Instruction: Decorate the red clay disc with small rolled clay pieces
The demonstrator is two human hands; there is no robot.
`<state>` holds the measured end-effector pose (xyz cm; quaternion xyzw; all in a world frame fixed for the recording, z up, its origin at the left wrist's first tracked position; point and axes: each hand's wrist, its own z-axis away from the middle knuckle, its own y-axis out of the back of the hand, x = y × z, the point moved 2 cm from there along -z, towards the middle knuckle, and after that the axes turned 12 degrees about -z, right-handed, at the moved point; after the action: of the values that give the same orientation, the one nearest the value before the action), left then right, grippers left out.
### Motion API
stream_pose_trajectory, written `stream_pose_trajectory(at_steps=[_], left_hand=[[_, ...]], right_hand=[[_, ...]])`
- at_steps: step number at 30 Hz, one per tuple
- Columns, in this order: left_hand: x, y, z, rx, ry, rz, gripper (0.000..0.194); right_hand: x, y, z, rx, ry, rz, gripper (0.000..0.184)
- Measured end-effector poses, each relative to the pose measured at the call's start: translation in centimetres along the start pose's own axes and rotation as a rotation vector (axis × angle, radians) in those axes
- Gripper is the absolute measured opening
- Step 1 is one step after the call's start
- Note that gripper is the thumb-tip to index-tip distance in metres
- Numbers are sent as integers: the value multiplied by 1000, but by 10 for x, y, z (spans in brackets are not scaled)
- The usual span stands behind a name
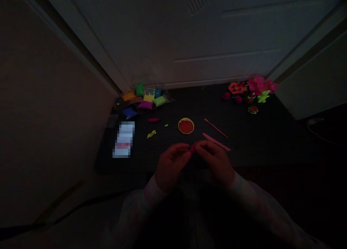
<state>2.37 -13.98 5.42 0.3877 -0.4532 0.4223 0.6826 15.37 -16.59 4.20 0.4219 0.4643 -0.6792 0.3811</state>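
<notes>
Between my two hands is a small piece of red modelling clay, pinched by the fingertips near the table's front edge. My left hand is closed on its left side, and my right hand is closed on its right side. Just beyond lies a round clay disc, red with a yellow rim and small green bits along its top. To its left are a tiny green clay piece, a red clay roll and a twisted yellow clay piece. A pink modelling knife lies beside my right hand.
A thin pink stick tool rests right of the disc. Packets of coloured clay pile up at the back left, above a lit, blurred-out screen. Finished-looking clay figures stand at the back right. A white panelled door rises behind the dark table.
</notes>
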Motion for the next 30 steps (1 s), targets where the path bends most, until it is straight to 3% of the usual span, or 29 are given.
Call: stream_pose_trajectory(at_steps=[8,20,30], left_hand=[[-3,-3,-5,-17,76,-22,15],[0,0,-3,-41,52,-70,8],[-8,-1,-7,-61,-31,-153,21]], right_hand=[[-1,-1,3,-37,0,-1,15],[-4,-4,4,-121,4,11,12],[7,1,-2,-40,18,90,19]])
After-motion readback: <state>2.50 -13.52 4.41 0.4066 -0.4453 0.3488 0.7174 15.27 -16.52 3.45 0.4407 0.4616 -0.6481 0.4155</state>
